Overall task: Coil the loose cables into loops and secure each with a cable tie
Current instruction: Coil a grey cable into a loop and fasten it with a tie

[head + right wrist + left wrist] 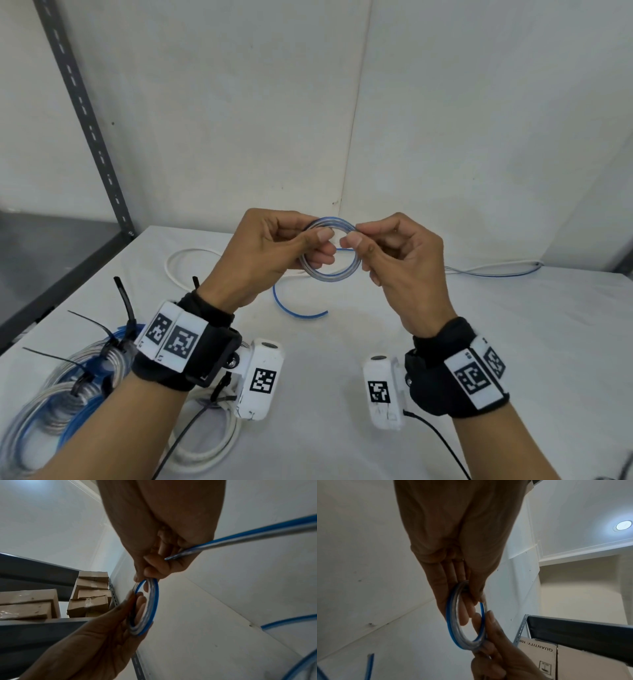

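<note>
Left hand (270,255) fingers curled, clamped on coil (330,275) left side. Right hand (397,263) thumb and forefinger pinch coil's right side, above surface (479,325).

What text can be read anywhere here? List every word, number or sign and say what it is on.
"QUANTITY: 100" – printed on the cardboard box in the left wrist view, seen upside down; the number may run on out of sight.
A small square handling symbol lower on the same box; too small to make out.
Black-and-white square code markers on the wrist bands and wrist cameras: patterns, no letters.
Brown boxes in the right wrist view: no legible print.
</note>
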Demonstrator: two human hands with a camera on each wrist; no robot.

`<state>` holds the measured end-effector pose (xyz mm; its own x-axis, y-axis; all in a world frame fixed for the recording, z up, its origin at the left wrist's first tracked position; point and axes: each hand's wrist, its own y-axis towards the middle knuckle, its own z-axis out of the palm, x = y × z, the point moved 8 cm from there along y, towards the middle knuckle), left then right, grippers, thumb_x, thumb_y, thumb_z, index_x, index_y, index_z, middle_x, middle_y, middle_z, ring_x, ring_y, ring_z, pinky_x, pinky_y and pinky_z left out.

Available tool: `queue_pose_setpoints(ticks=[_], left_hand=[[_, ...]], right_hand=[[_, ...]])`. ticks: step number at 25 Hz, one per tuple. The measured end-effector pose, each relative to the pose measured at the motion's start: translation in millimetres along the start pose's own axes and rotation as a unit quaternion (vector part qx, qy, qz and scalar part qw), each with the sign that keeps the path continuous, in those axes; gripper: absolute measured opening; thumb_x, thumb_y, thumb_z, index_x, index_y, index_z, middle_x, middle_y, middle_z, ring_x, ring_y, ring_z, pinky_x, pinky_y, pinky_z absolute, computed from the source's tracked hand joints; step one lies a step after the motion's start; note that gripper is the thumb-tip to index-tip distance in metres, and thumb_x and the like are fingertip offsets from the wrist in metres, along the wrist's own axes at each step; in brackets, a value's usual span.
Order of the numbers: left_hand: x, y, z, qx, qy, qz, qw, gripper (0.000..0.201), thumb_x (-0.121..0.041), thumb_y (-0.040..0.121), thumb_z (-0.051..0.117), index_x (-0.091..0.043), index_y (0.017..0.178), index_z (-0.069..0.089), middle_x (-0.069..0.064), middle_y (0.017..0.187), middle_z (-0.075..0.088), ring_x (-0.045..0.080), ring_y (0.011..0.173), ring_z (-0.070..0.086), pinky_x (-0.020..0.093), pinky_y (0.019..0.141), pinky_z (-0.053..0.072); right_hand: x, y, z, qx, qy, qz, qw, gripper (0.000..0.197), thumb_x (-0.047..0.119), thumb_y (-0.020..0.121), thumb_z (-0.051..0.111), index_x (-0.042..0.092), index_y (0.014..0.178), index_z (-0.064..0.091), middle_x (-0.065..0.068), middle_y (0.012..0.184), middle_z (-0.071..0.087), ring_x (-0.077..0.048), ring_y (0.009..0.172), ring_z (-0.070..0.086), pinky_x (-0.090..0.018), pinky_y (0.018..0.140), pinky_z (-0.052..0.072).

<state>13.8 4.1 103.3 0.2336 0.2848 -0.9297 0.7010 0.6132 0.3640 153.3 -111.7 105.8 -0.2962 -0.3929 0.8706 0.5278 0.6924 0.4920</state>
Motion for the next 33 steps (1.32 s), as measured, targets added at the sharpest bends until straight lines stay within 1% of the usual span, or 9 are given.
queue_pose_setpoints(ticks=[4, 8, 12, 16, 19, 23, 26, 29, 33], left_hand=[[12, -4, 12, 0.104, 0.065, -0.079, 0.989, 0.040, -0.038, 0.095, 0.059, -0.001, 0.096, 0.071, 0.012, 0.078, 0.072, 0.023, 0.078, 0.071, 0.041, 0.087, 0.061], [26, -9, 26, 0.139, 0.081, -0.141, 0.977, 0.052, -0.048, 0.105, 0.041, -0.010, 0.071, 0.051, -0.004, 0.057, 0.042, 0.015, 0.053, 0.049, 0.040, 0.082, 0.060], [25, -5, 28, 0.081, 0.052, -0.129, 0.987, 0.047, -0.038, 0.109, 0.040, -0.019, 0.066, 0.035, -0.006, 0.063, 0.022, 0.012, 0.054, 0.024, 0.025, 0.056, 0.041], [11, 4, 4, -0.025, -0.050, -0.088, 0.995, 0.045, -0.032, 0.109, 0.042, -0.022, 0.068, 0.026, -0.005, 0.063, 0.017, 0.015, 0.054, 0.017, 0.026, 0.050, 0.032], [5, 6, -2, -0.078, -0.128, -0.055, 0.987, 0.044, -0.033, 0.110, 0.040, -0.021, 0.072, 0.020, 0.001, 0.068, 0.010, 0.018, 0.057, 0.011, 0.025, 0.049, 0.030], [2, 2, 8, -0.113, -0.197, -0.038, 0.973, 0.045, -0.034, 0.110, 0.039, -0.021, 0.069, 0.024, 0.004, 0.071, 0.007, 0.017, 0.056, 0.010, 0.025, 0.049, 0.027], [2, 1, 11, -0.118, -0.221, -0.037, 0.967, 0.046, -0.032, 0.110, 0.039, -0.019, 0.067, 0.032, 0.005, 0.069, 0.009, 0.017, 0.055, 0.012, 0.025, 0.051, 0.034], [8, 4, 7, -0.070, -0.145, -0.065, 0.985, 0.045, -0.021, 0.109, 0.034, -0.010, 0.067, 0.045, 0.000, 0.054, 0.027, 0.016, 0.048, 0.031, 0.031, 0.065, 0.050], [26, -3, 26, 0.067, 0.016, -0.155, 0.985, 0.049, -0.023, 0.108, 0.033, -0.011, 0.063, 0.048, -0.003, 0.050, 0.033, 0.016, 0.043, 0.036, 0.039, 0.077, 0.049]], right_hand=[[4, -1, 1, 0.061, -0.105, -0.027, 0.992, 0.011, 0.010, 0.083, 0.082, 0.012, 0.082, 0.071, -0.004, 0.075, 0.074, -0.012, 0.063, 0.062, -0.023, 0.059, 0.048], [-2, -5, 13, 0.139, -0.163, -0.016, 0.977, 0.015, 0.010, 0.084, 0.081, 0.017, 0.079, 0.070, 0.004, 0.078, 0.076, -0.010, 0.067, 0.066, -0.019, 0.060, 0.045], [3, -6, 14, 0.111, -0.146, -0.044, 0.982, 0.007, 0.009, 0.086, 0.079, 0.011, 0.086, 0.073, 0.003, 0.079, 0.076, -0.002, 0.070, 0.067, -0.012, 0.063, 0.045], [8, 1, -1, 0.041, -0.091, -0.054, 0.994, 0.005, 0.012, 0.089, 0.076, 0.017, 0.089, 0.075, 0.001, 0.081, 0.077, -0.012, 0.062, 0.061, -0.026, 0.059, 0.051], [9, -3, 4, -0.004, -0.062, -0.062, 0.996, 0.011, 0.009, 0.092, 0.072, 0.016, 0.084, 0.070, -0.005, 0.078, 0.077, -0.015, 0.050, 0.055, -0.026, 0.053, 0.047], [3, -11, 18, -0.028, 0.011, -0.033, 0.999, 0.011, 0.008, 0.087, 0.076, 0.012, 0.084, 0.067, -0.013, 0.080, 0.076, -0.016, 0.048, 0.055, -0.015, 0.048, 0.040], [4, -11, 18, -0.045, 0.033, -0.029, 0.998, 0.014, 0.008, 0.082, 0.081, 0.012, 0.084, 0.067, -0.013, 0.077, 0.076, -0.016, 0.049, 0.055, -0.020, 0.051, 0.045], [8, -4, 7, -0.004, 0.011, -0.029, 1.000, 0.012, 0.009, 0.082, 0.080, 0.013, 0.084, 0.069, -0.012, 0.081, 0.077, -0.014, 0.056, 0.060, -0.023, 0.053, 0.046], [6, -3, 8, 0.144, -0.124, -0.015, 0.982, 0.010, 0.007, 0.083, 0.081, 0.013, 0.084, 0.073, -0.009, 0.083, 0.077, -0.021, 0.069, 0.069, -0.030, 0.061, 0.051]])
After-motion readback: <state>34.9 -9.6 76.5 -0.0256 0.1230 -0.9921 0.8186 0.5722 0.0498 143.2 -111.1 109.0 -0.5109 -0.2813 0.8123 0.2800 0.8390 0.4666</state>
